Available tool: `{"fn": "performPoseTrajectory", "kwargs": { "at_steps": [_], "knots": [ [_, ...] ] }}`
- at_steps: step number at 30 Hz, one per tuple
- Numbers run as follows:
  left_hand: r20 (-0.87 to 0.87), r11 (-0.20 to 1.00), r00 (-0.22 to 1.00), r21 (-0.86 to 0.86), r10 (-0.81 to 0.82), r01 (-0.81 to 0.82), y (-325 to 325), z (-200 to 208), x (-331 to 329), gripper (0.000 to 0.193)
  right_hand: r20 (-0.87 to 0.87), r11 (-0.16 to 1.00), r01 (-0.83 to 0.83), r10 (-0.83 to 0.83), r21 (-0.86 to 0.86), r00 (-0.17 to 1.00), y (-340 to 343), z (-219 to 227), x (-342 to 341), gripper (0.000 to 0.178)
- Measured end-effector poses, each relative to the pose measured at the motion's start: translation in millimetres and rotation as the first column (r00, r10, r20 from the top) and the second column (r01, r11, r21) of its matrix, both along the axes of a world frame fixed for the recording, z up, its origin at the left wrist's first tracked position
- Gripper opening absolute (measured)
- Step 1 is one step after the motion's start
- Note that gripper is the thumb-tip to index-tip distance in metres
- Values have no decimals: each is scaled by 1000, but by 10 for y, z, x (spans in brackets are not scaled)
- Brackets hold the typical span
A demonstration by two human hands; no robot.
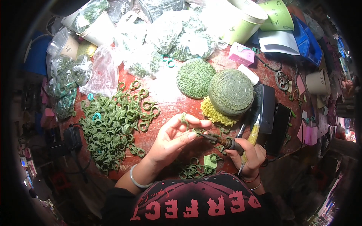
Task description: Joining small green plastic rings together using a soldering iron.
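"Firstly, your left hand [169, 141] pinches a green ring [198, 130]; another green band [183, 118] shows at your fingers."

"Noted. Your right hand [249, 156] grips a dark-handled tool [227, 142], tip near the pinched ring; I cannot tell whether they touch. A yellow-handled tool [253, 135] is also in that hand."

"Leftward, a ring heap [109, 128] covers your red table [166, 113]; beyond, two round green blocks [230, 90]."

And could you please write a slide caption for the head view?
Left hand holds a green ring, right hand a dark-handled tool, beside heaped green rings on a red table.
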State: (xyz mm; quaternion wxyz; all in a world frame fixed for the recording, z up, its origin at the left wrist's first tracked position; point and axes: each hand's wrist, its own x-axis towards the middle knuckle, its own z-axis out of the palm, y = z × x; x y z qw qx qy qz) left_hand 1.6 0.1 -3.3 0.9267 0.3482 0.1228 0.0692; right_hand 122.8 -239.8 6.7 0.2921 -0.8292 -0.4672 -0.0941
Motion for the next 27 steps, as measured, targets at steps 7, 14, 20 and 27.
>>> {"fn": "performPoseTrajectory", "kwargs": {
  "at_steps": [7, 14, 20, 27],
  "knots": [
    [2, 1000, 1000, -1, -1, 1, 5, -8, 5, 32, -13, 998, -22, 22, 58, 1000, -14, -31, 20, 42],
    [43, 999, 999, 24, -30, 29, 23, -44, 0, 31, -17, 1000, -10, 11, 28, 1000, -21, -6, 8, 42],
    [54, 999, 998, 8, -36, 35, 26, -50, -5, 32, -4, 1000, -9, 10, 22, 1000, -3, -9, 15, 42],
    [49, 1000, 998, 14, -27, 27, 21, -36, -6, 31, -27, 997, -22, 24, 80, 999, 0, -11, 23, 41]
  ]
}}
